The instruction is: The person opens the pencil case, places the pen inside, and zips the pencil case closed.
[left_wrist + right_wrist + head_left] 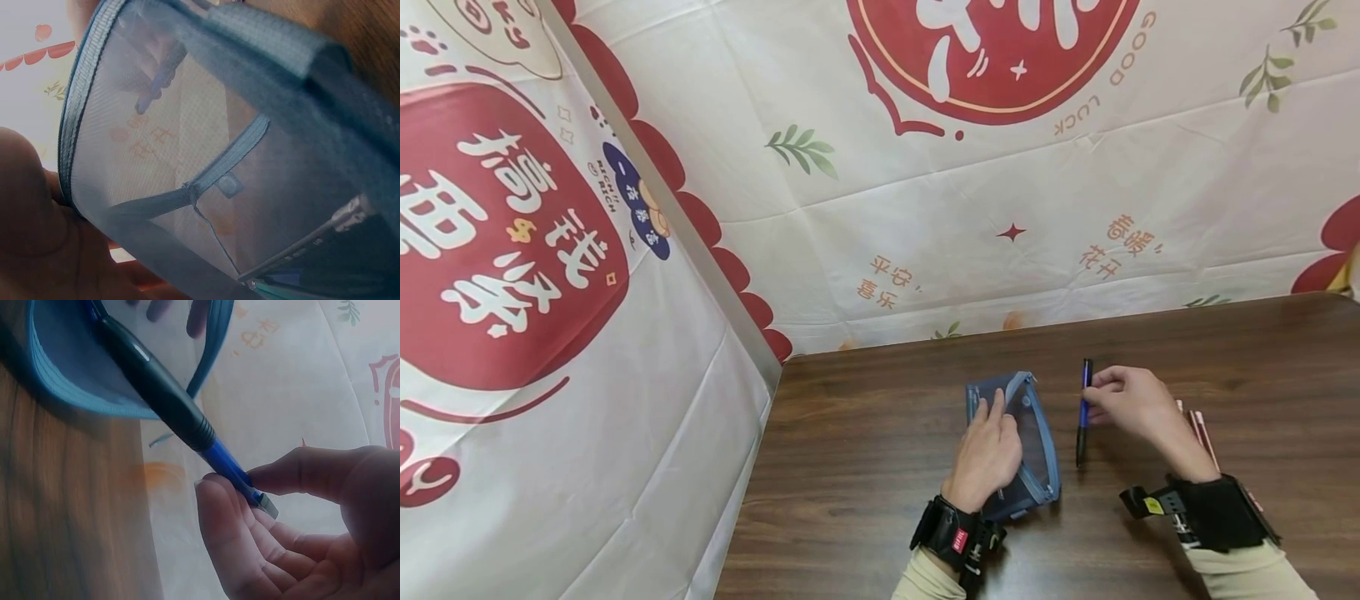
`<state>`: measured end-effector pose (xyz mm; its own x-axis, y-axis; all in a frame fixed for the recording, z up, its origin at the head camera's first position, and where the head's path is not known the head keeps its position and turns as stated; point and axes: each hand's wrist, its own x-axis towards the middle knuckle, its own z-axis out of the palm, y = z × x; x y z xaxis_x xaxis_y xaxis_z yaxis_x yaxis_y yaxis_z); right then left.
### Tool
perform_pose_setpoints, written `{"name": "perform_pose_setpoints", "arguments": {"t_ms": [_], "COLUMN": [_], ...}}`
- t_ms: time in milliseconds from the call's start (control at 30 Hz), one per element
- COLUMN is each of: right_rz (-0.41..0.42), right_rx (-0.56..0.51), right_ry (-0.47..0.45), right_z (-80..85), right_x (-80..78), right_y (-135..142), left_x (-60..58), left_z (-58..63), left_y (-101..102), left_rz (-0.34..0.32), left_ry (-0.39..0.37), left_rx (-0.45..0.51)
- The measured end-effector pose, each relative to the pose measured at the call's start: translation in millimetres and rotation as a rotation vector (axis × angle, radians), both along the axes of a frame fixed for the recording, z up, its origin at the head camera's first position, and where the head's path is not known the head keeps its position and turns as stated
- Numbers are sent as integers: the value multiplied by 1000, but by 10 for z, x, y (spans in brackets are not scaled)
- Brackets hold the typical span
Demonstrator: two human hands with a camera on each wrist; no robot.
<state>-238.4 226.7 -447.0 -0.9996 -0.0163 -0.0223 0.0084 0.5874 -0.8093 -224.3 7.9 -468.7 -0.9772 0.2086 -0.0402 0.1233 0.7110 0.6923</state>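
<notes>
A blue mesh pencil case [1036, 433] with a zipped edge stands on the table, its opening toward the right. My left hand [988, 450] holds it from the left side, two fingers stretched over its upper part. Through the mesh in the left wrist view, a grey pencil [306, 240] lies inside, beside a teal item that is only partly visible. My right hand [1131, 404] pinches a blue pen [225, 464] with a black grip between thumb and fingers, near one end. The pen is upright in the head view, just right of the case and apart from it.
Several thin pinkish sticks [1204, 433] lie on the brown wooden table [850, 467], partly hidden under my right forearm. A white printed cloth [925, 200] hangs behind the table, and another [647, 400] covers the left side.
</notes>
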Motion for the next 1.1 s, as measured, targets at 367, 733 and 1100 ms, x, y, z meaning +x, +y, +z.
{"name": "perform_pose_setpoints", "arguments": {"t_ms": [367, 733, 1100], "right_rz": [6, 28, 51], "right_rx": [-84, -114, -130], "right_ry": [-14, -32, -33], "right_z": [-42, -109, -150], "right_x": [-19, -11, -3], "right_y": [-168, -319, -413], "left_x": [16, 13, 12], "left_z": [6, 5, 8], "left_y": [-4, 21, 20], "left_rz": [8, 22, 19], "left_ry": [-12, -8, -1], "left_rx": [13, -9, -22]}}
